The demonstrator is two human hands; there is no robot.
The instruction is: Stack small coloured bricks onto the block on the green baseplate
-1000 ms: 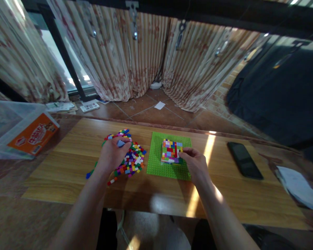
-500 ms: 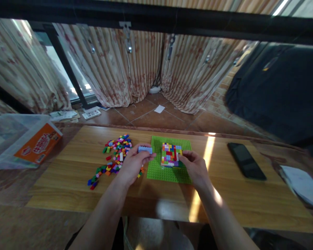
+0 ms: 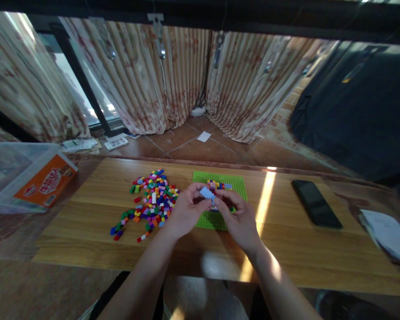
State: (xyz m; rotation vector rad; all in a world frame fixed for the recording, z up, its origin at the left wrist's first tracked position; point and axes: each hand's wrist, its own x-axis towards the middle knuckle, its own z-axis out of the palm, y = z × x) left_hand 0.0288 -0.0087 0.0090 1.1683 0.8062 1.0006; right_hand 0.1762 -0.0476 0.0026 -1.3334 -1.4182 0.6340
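Observation:
Between both hands is a light blue toy brick (image 3: 206,193), held above the built block of bricks. My left hand (image 3: 188,209) pinches it from the left between thumb and fingers. From the right, the thumb and fingertips of my right hand (image 3: 236,213) close on its lower right end. Beneath them, the multicoloured brick build (image 3: 220,185) sits on a green baseplate (image 3: 238,180); my hands hide most of it. Just left of my left hand lies a pile of loose small bricks (image 3: 160,200) in many colours.
The wooden table (image 3: 303,253) carries a black phone (image 3: 316,203) on the right. Farther right are white papers (image 3: 388,233). At the left stands a clear plastic box (image 3: 16,178) with an orange label. Curtains (image 3: 143,80) hang beyond the table.
My left hand has moved right with the light blue brick, over the build. My right hand has left the build's right edge and met the brick, which is now tilted.

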